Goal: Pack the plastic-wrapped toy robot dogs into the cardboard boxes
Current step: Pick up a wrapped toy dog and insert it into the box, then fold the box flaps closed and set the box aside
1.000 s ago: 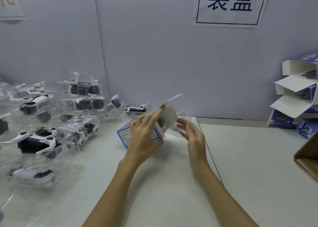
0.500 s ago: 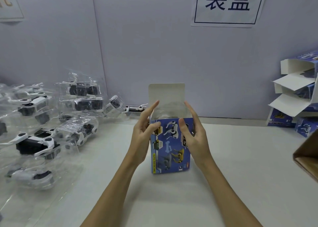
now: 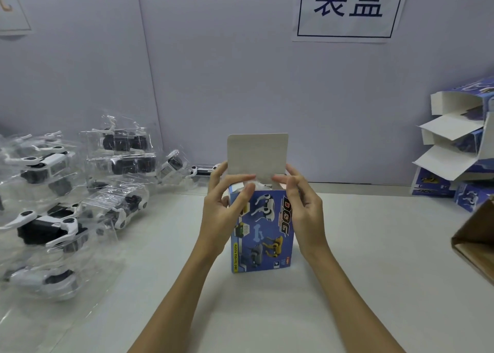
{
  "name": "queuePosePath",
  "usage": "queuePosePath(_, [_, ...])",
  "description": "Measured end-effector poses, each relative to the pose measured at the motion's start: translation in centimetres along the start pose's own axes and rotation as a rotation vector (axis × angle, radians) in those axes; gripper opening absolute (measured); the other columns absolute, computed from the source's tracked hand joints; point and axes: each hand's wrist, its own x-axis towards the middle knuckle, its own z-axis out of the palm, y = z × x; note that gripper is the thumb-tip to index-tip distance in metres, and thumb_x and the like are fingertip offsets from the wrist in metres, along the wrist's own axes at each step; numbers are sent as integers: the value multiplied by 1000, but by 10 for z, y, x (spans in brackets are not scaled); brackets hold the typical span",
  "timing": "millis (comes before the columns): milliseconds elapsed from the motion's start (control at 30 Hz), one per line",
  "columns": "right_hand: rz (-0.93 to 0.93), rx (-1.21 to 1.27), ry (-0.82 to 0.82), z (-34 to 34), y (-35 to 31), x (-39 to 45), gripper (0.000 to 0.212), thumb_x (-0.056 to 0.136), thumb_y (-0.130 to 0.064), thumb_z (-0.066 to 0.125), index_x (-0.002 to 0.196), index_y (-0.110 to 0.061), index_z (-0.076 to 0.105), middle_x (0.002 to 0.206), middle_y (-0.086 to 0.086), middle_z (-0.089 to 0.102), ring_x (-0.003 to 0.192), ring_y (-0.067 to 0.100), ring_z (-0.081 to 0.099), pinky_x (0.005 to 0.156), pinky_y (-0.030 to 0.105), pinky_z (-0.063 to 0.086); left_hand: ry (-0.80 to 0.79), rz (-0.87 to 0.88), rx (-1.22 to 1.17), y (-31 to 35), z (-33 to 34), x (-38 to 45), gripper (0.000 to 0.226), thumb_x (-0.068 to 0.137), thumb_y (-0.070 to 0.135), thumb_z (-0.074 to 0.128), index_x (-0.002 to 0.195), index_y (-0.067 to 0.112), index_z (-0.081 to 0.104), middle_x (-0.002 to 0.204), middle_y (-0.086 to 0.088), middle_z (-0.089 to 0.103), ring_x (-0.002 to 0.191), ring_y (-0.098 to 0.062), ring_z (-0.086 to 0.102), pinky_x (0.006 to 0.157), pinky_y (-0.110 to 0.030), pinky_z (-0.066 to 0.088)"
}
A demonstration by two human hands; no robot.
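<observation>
At table centre: blue box (image 3: 263, 232) upright, lid flap raised | left hand (image 3: 223, 208) at 9 o'clock; right hand (image 3: 304, 205) at 3; fingers curled on top flaps | wrapped dogs (image 3: 80, 192) at 9; one seemingly inside box

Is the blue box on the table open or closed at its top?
Open: the blue box stands upright, its top flap raised, both hands at the opening.

Two bare forearms rise from the bottom edge toward the blue box (image 3: 260, 229), no sleeves, watches or rings showing. The left hand (image 3: 223, 208) and right hand (image 3: 303, 205) are gloveless, with short, unpainted nails.
</observation>
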Motion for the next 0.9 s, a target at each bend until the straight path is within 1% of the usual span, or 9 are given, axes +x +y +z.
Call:
queuePosePath(133, [74,139,38,4,0,2,19,98,-29,59,95,-39,75,129,-12,68,111,28,72,71,36,61,26,98,103,-2,1,2,21,97,40,68,107,24,75,134,15,51,135,-16,51,88,-50,61])
queuePosePath(233, [111,273,85,6,1,3,27,91,-26,60,117,-34,62,122,-3,69,115,35,68,72,37,60,32,113,94,-5,9,0,25,95,37,59,104,17,70,131,9,48,131,-23,52,95,-61,54])
queuePosePath(333, [83,287,41,3,-2,4,43,96,-29,57,137,-41,52,125,-7,67,117,27,69,74,36,62,20,71,31,-3,13,-3,30,99,42,52,105,17,67,133,3,44,131,-20,52,96,-53,57])
queuePosePath(400, [57,234,11,2,-1,1,32,100,-31,51,130,-33,59,126,0,67,116,34,68,80,45,61,19,66,-17,3,13,-4,29,102,48,45,106,31,69,131,0,46,124,-16,56,87,-38,60])
queuePosePath(500, [68,296,1,-1,6,-5,31,104,-35,39,117,-17,61,136,3,64,124,34,65,84,43,62,43,101,-11,6,12,-3,23,107,41,43,108,49,64,128,6,50,117,-13,59,76,-46,62])
queuePosePath(600, [103,308,-9,-3,5,-6,46,101,-52,42,120,-14,59,142,-2,62,123,28,67,79,33,64,35,143,20,1,14,-5,19,108,30,45,117,43,56,132,2,55,126,-33,59,75,-49,63])
queuePosePath(733, [70,206,-27,-1,6,-3,42,97,-51,58,123,-18,56,143,-7,59,129,25,63,75,30,64,27,95,-171,2,10,-5,23,104,35,54,114,28,35,131,-6,64,124,-25,63,77,-39,62])
queuePosePath(800, [58,196,-40,-1,8,-4,33,99,-39,55,125,-17,55,145,-7,57,131,24,61,73,29,63,16,13,-248,2,6,-6,26,101,43,54,118,28,42,128,-6,65,124,-27,63,88,-44,61])
queuePosePath(900, [-3,129,-66,-2,9,-6,35,102,-41,51,128,-17,54,147,-4,54,131,24,60,74,30,63,21,35,-45,3,5,-5,35,99,58,56,113,26,56,123,-2,66,115,-24,69,75,-47,64])
